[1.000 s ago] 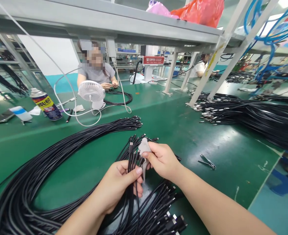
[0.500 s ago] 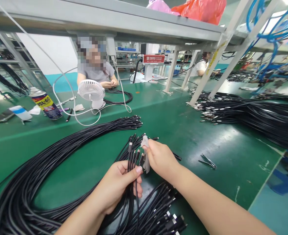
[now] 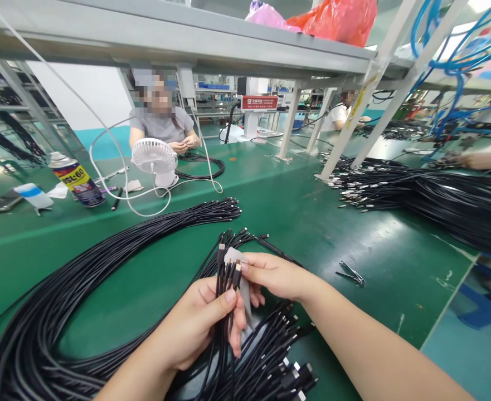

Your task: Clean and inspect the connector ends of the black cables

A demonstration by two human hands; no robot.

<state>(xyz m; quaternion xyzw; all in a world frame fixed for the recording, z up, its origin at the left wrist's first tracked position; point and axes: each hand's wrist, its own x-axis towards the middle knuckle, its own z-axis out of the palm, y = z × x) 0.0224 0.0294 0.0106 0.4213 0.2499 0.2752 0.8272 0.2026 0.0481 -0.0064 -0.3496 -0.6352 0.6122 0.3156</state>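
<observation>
Toward six o'clock, the left hand pinched black cords below their plugs between thumb and fingers, maybe to keep them standing up together. The right hand pinched a gray cloth by its edge, just beside them.

The bunched cables are black, with shiny silver tips. The cloth is light grey. The table is green all over, with a few pale scratches. The spray can is dark blue with a yellow band — and dark letters on the yellow. The fan is white. One bag is red, another pink — and the stool is blue.
</observation>
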